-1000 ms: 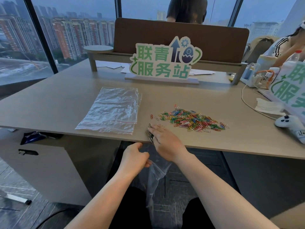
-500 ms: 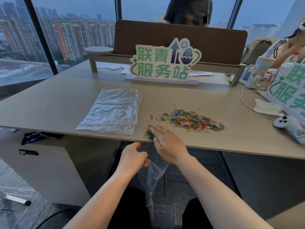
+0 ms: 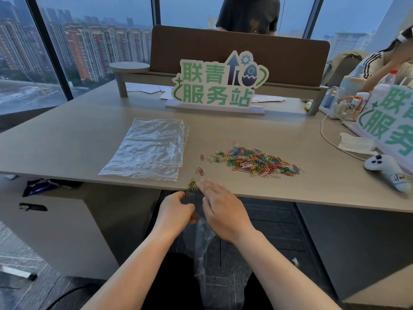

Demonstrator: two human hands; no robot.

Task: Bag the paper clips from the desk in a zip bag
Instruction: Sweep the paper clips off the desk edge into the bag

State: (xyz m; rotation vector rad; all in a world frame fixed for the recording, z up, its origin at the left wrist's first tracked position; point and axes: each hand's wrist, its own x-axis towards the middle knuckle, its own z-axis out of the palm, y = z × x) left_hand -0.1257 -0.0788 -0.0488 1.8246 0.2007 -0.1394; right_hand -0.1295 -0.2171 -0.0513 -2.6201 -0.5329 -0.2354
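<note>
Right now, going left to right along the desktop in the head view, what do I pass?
Stack of clear zip bags → small bunch of clips at the desk edge → main pile of coloured paper clips → white tissue → white game controller.

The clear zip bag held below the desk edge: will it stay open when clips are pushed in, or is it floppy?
Probably floppy: the zip bag hangs limp and creased below the left hand, so its mouth likely needs holding. It looks thin, so it may sag under the small bunch of clips at the desk edge by the right hand.
</note>
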